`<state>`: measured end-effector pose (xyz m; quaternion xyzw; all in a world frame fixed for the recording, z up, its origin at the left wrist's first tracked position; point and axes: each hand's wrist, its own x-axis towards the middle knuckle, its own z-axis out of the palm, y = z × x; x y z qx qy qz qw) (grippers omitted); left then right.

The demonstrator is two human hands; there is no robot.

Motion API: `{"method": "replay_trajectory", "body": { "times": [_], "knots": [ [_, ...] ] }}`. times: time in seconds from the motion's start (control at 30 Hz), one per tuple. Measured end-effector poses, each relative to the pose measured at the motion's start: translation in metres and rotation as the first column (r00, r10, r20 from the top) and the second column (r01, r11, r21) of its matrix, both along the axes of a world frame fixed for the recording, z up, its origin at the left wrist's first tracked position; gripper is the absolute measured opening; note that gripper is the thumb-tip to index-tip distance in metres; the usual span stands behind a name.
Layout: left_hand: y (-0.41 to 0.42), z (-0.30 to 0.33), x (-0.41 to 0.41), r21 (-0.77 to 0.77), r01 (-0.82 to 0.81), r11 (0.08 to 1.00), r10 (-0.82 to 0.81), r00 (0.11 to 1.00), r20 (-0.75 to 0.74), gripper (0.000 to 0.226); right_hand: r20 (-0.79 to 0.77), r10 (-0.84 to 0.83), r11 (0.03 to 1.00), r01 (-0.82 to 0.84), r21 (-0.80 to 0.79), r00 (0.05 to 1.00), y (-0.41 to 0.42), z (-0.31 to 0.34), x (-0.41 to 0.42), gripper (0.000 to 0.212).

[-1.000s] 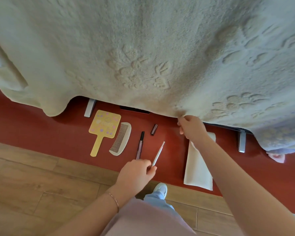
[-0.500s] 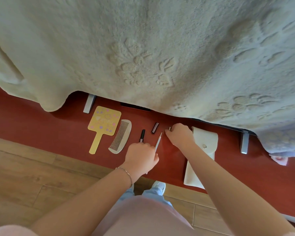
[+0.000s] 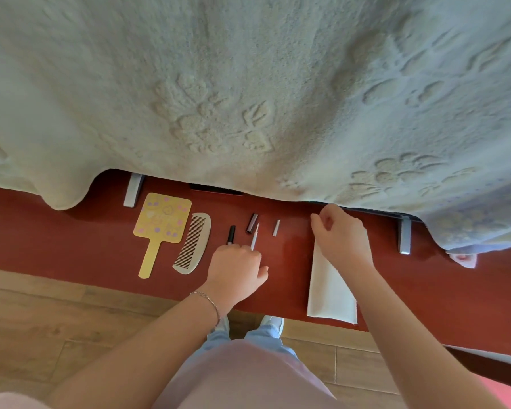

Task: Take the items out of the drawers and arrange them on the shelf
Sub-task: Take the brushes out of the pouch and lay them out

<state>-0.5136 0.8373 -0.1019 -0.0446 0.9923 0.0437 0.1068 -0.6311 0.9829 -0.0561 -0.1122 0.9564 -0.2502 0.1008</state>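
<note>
Left hand (image 3: 236, 270) grips a thin white pencil (image 3: 254, 237), apparently aligning it in the shelf (image 3: 71, 249) row beside the comb (image 3: 194, 243); right hand (image 3: 341, 234) hovers loosely curled, empty.

Blanket (image 3: 248, 98) overhangs far edge of red shelf (image 3: 56, 231), blocking reach beyond. Left stretch of shelf bare. Middle crowded: mirror (image 3: 163, 222), comb (image 3: 194, 243), small tubes (image 3: 252, 222), left hand (image 3: 236, 270). Bare gap between tubes and white pouch (image 3: 331, 293). Metal bracket (image 3: 404, 234) right of pouch; shelf bare near it.

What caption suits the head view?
Left hand lays slim white pencil beside flat grey comb on red shelf.
</note>
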Motion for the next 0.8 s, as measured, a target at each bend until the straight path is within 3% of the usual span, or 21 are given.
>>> {"method": "replay_trajectory", "body": {
  "times": [0.07, 0.17, 0.27, 0.37, 0.6, 0.67, 0.73, 0.8],
  "knots": [
    [0.004, 0.003, -0.001, 0.040, 0.009, 0.999, -0.008, 1.000, -0.027, 0.041, -0.094, 0.088, 0.996, -0.085, 0.032, 0.992, 0.029, -0.006, -0.001, 0.011],
    [0.016, 0.007, -0.003, 0.147, 0.018, 0.989, -0.011, 0.999, -0.049, 0.039, 0.109, 0.237, 0.942, -0.256, 0.219, 0.965, 0.061, -0.027, -0.002, 0.050],
    [0.031, 0.005, -0.007, 0.283, -0.006, 0.959, 0.019, 0.999, -0.044, 0.032, 0.213, 0.292, 0.924, -0.333, 0.189, 0.932, 0.072, -0.037, 0.003, 0.070],
    [0.043, 0.000, -0.013, 0.400, -0.082, 0.913, 0.088, 0.996, 0.004, 0.028, 0.162, 0.275, 0.938, -0.301, 0.171, 0.948, 0.073, -0.043, 0.007, 0.063],
    [0.064, -0.003, -0.026, 0.593, -0.273, 0.757, 0.179, 0.960, 0.213, 0.045, -0.164, 0.365, 0.877, -0.279, 0.392, 0.916, 0.070, -0.042, 0.010, 0.037],
    [0.068, -0.004, -0.027, 0.655, -0.347, 0.671, 0.203, 0.936, 0.288, 0.051, -0.110, 0.373, 0.879, -0.313, 0.359, 0.921, 0.072, -0.040, 0.015, 0.035],
    [0.073, -0.004, -0.028, 0.663, -0.354, 0.659, 0.180, 0.931, 0.317, 0.050, -0.060, 0.335, 0.906, -0.304, 0.295, 0.940, 0.076, -0.044, 0.021, 0.049],
    [0.078, -0.006, -0.028, 0.681, -0.350, 0.643, 0.161, 0.931, 0.327, 0.047, -0.069, 0.272, 0.943, -0.252, 0.218, 0.960, 0.079, -0.045, 0.027, 0.048]
  ]
}}
